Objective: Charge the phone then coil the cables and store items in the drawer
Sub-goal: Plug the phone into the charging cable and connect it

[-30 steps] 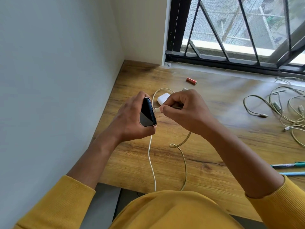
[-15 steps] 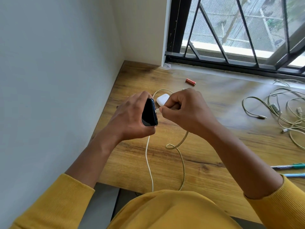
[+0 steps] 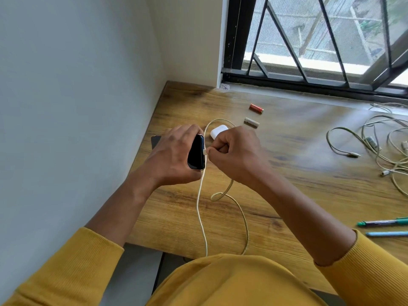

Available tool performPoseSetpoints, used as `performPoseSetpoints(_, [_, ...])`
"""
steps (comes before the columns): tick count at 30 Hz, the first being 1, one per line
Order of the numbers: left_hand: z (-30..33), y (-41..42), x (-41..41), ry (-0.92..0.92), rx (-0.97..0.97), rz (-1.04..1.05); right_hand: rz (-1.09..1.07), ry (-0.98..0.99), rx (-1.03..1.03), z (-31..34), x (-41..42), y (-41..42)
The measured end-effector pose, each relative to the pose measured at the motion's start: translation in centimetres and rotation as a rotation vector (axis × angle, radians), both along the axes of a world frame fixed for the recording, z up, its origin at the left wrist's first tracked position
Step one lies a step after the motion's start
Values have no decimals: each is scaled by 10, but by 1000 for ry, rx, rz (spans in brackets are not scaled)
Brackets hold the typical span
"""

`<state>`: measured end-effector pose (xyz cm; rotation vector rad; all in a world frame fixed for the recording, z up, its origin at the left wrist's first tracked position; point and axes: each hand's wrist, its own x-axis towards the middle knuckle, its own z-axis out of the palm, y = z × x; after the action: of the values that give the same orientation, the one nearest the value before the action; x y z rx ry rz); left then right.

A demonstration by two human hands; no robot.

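Black phone (image 3: 196, 154) stands on edge above the worktop (image 3: 298, 173), gripped by the left hand (image 3: 170, 155) to steady its port while right hand (image 3: 234, 153) fingers pinch the cable plug (image 3: 205, 151) against it.

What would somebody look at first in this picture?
Probably the two hands in the middle: the left hand grips a dark phone while the right hand pinches a white plug at its edge. Next, the cable tangle at the desk's right side.
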<state>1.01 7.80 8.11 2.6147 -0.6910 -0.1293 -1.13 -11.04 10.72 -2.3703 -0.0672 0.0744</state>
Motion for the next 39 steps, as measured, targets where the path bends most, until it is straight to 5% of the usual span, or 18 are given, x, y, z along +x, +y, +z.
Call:
performPoseSetpoints(9, [-26, 13, 34, 67, 350, -131, -4, 250, 257, -40, 6, -17])
performPoseSetpoints(20, [-39, -1, 81, -131, 883, -476, -248, 195, 93, -84, 30, -62])
performPoseSetpoints(33, [-68, -2, 71, -438, 964, -495, -320, 202, -215, -114, 71, -69])
performPoseSetpoints(39, [-77, 2, 66, -409, 980, -469, -409, 274, -95, -114, 77, -75])
